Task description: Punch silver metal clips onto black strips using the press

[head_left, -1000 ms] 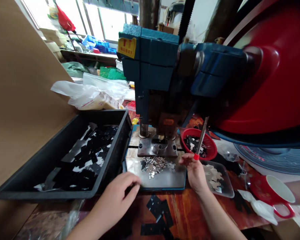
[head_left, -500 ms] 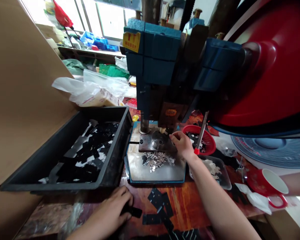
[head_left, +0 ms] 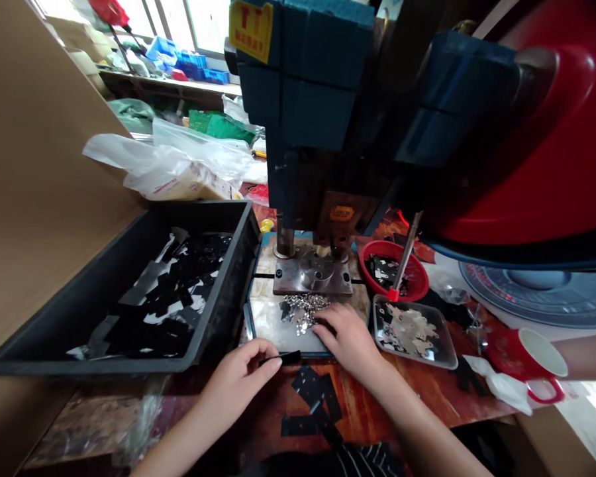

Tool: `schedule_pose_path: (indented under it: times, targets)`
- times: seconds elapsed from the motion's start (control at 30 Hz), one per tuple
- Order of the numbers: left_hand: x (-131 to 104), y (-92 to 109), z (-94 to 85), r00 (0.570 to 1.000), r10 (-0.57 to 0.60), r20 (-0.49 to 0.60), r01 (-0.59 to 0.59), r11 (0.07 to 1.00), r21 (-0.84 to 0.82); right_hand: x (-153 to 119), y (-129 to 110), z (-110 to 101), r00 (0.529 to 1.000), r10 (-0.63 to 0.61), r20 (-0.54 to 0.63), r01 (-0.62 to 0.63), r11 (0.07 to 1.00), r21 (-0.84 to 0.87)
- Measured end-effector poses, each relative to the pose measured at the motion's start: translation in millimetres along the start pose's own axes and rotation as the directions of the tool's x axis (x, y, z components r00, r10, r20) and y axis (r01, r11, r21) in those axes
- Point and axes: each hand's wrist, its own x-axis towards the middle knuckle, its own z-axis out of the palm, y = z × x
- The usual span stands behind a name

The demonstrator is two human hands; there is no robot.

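There's a lane over the left of the plate (head_left: 268,324), between bin (head_left: 228,298) and metal bits (head_left: 304,311), but left hand (head_left: 248,369) and black strip (head_left: 292,358) guard the front! Right hand (head_left: 348,336) bars the right; tub (head_left: 442,341) and bowl (head_left: 420,275) crowd beyond, a rod (head_left: 408,252) slanting before the bowl; the press (head_left: 308,99) looms above.

Left hand (head_left: 246,366) pinching black piece (head_left: 291,358), right hand (head_left: 350,336) at shiny bits (head_left: 304,309), blue press (head_left: 305,106) beyond
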Motion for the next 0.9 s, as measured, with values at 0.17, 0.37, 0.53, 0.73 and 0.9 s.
schedule_pose_path:
  times: [0.17,0.37,0.53,0.73,0.9]
  targets:
    - [3.9,5.6,5.6,0.997,-0.022,-0.07,0.011,0.987,-0.16,-0.4,0.0,9.0,0.998,-0.056,0.003,0.056,0.992,-0.113]
    - [10.6,6.7,6.5,0.993,-0.101,-0.068,0.073,0.94,-0.334,22.0,4.3,-6.0,0.989,-0.018,-0.144,0.01,0.998,-0.06]
    - [19.4,17.8,10.7,0.98,-0.145,-0.135,0.062,0.873,-0.484,65.9,15.5,-18.1,0.942,-0.077,-0.327,0.025,0.987,-0.16]
    - [24.8,20.8,10.8,0.97,-0.158,-0.187,0.034,0.844,-0.535,79.4,23.6,-19.7,0.96,-0.157,-0.234,0.104,0.969,-0.223]
    - [27.2,22.6,9.2,0.964,-0.165,-0.206,0.022,0.827,-0.561,72.3,23.6,-21.7,0.953,-0.184,-0.243,0.147,0.975,-0.164]
